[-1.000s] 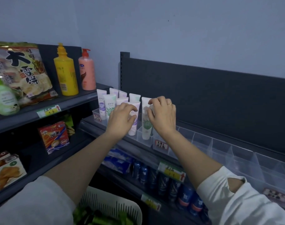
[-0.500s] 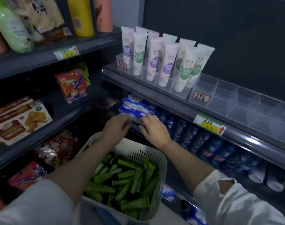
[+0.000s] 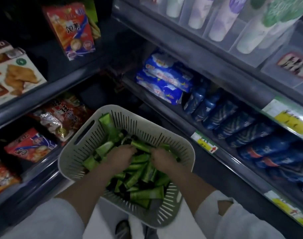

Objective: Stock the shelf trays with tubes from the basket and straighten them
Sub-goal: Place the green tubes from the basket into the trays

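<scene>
Dark metal shop shelving (image 3: 207, 66) fills the dim view, stocked with blue wrapped packs (image 3: 164, 81) to the right and red snack bags (image 3: 64, 114) to the left. At the top, clear plastic shelf trays (image 3: 247, 54) hold white upright tubes (image 3: 223, 23), caps down. Below sits a pale grey slotted plastic basket (image 3: 174, 140), heaped with green squeeze tubes (image 3: 147, 171) lying flat, their long axes pointing every way, many roughly toward the shelving. The left hand (image 3: 120, 156) and right hand (image 3: 162, 158) are both sunk among the tubes at the basket's far side. Their fingers curl down into the pile; whether they pinch a tube cannot be told, being hidden and blurred.
</scene>
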